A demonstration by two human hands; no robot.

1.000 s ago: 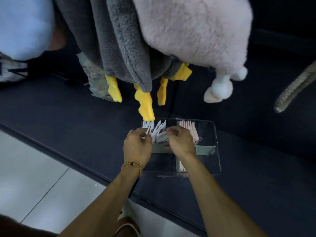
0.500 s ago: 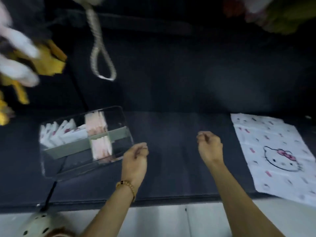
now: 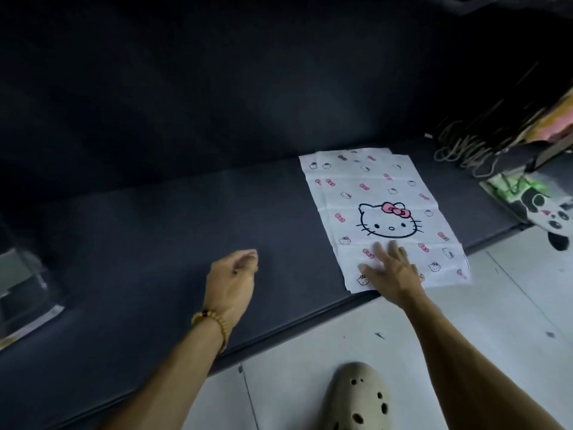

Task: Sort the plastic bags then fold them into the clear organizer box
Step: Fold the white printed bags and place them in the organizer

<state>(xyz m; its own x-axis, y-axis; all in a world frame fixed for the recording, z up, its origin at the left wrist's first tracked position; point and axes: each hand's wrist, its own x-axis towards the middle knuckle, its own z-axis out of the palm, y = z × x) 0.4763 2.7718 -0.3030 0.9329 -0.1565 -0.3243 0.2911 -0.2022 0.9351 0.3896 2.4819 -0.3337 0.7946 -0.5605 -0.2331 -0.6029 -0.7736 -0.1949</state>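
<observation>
Nothing is gripped: the right hand lies flat, fingers spread, on the near end of the printed plastic bag, while the left hand hovers loosely curled and empty well to its left. The bag stretches away beyond the fingertips on the dark mat. What seems the clear organizer box sits far left of both hands, blurred. Judged best: pin the near end and smooth outward before folding.
</observation>
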